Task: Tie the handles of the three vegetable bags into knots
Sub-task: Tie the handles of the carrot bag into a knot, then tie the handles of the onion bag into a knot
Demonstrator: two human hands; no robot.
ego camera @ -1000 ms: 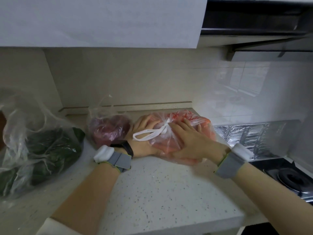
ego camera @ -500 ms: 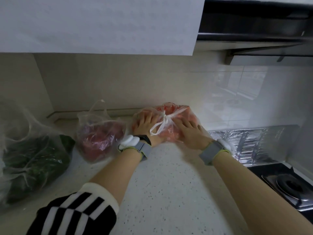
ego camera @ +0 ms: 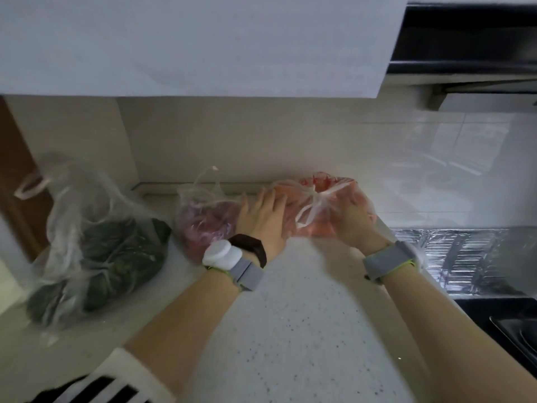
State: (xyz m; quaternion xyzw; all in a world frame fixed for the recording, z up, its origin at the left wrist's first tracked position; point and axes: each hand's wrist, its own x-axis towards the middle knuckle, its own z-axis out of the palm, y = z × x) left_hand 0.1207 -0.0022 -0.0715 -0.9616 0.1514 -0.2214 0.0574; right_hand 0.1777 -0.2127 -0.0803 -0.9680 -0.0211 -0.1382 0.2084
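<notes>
A clear bag of orange-red vegetables (ego camera: 322, 228) lies at the back of the counter, its white handles tied in a knot (ego camera: 314, 196) on top. My left hand (ego camera: 266, 216) rests flat against the bag's left side, fingers straight. My right hand (ego camera: 353, 219) presses its right side with fingers spread. Left of it sits a bag of purple-red vegetables (ego camera: 203, 225) with loose handles sticking up. A larger bag of dark green leaves (ego camera: 98, 257) stands far left, its handles untied.
The speckled white counter (ego camera: 290, 330) stretches toward me. Foil sheeting (ego camera: 465, 257) lines the wall at right, with a black hob (ego camera: 511, 324) below it. A white wall cupboard (ego camera: 189, 45) hangs overhead and a range hood (ego camera: 465, 39) at upper right.
Both hands have pushed the knotted orange bag farther back toward the wall. The view has shifted right, bringing the green bag more into view.
</notes>
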